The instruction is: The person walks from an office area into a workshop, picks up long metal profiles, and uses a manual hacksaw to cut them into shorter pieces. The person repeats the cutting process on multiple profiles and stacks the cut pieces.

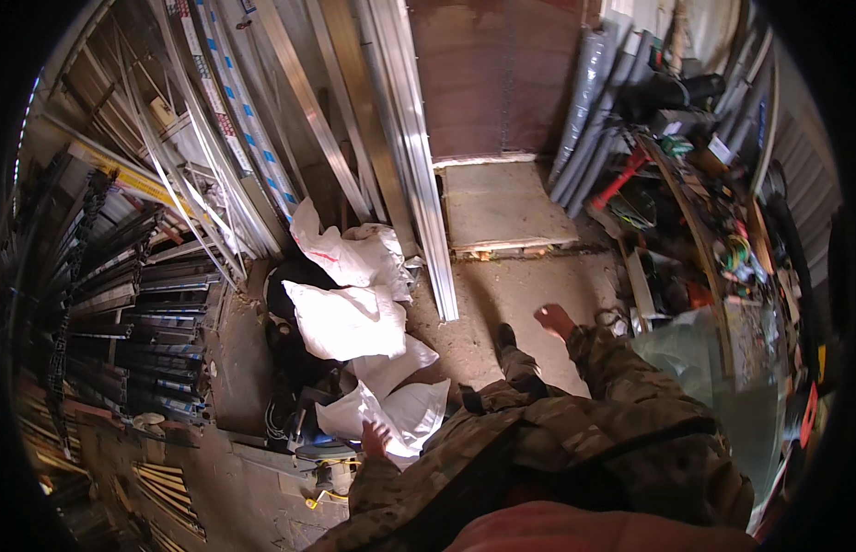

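Observation:
Fingers apart, my left hand (375, 439) is over the nearest of several white sacks (350, 410); whether it touches the sack I cannot tell. Nothing shows in its grasp. My right hand (555, 322) hangs out ahead over the concrete floor, its fingers curled in. What it holds, if anything, is too small and hidden to make out. A large white sack (345, 319) lies in bright light on the pile, and another with a red mark (331, 247) leans behind it.
Long metal profiles (414, 138) lean on the wall ahead. A low step (506, 204) lies before a brown door (497, 78). Grey rolls (580, 115) stand right of it, beside cluttered shelves (686, 221) and a glass sheet (704, 359). Racked dark profiles (138, 345) fill the left.

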